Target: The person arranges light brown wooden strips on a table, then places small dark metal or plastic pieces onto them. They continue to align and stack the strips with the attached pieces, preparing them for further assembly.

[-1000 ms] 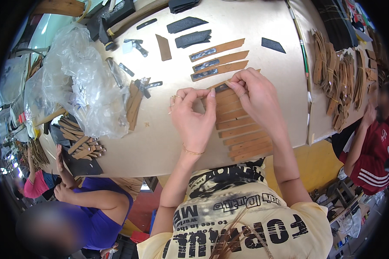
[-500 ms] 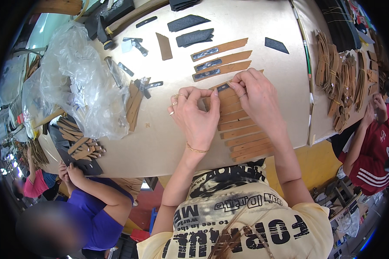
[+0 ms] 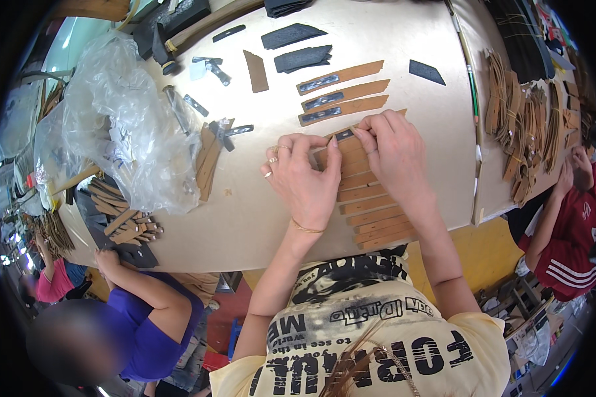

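A small dark metal plate with a hole lies on the uppermost brown leather strip of a row in front of me. My left hand pinches its left end between thumb and forefinger. At the other end my right hand is closed in a pinch, fingertips pressed onto the plate. Below the hands, several brown leather strips lie side by side, partly covered by my right hand. Just beyond are three tapered leather strips, each with a shiny dark metal plate on its left end.
Black cut pieces lie at the far side, a hammer at far left. Crumpled clear plastic and loose metal plates occupy the left. Bundled leather strips hang together at right. Co-workers sit left and right.
My hands keep their pinch on the plate, with hardly any movement. The whole view has shifted slightly. At the left, the co-worker's arms have moved a little.
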`<state>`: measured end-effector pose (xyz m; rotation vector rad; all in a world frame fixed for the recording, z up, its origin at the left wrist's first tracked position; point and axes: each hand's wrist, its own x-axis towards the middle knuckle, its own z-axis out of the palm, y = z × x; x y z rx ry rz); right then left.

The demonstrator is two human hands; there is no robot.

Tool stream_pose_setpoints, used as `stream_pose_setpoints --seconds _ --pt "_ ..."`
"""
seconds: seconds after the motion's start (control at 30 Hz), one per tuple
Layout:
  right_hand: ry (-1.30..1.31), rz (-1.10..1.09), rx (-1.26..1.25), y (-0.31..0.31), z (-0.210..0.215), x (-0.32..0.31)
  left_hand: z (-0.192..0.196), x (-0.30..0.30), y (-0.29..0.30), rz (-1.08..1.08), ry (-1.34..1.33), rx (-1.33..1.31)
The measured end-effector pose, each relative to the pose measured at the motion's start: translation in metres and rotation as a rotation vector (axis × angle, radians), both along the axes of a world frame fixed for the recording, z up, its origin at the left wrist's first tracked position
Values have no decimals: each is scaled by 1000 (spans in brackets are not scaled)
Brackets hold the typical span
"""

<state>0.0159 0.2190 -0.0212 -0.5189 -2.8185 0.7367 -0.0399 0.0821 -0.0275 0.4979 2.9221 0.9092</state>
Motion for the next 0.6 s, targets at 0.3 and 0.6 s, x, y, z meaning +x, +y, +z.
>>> stream_pose_setpoints --seconds 0.3,0.6 --pt "74 77 331 -13 -17 19 -14 13 -22 -247 355 -218" --pt "-39 -107 432 3 6 38 -9 -9 -38 -186 273 56"
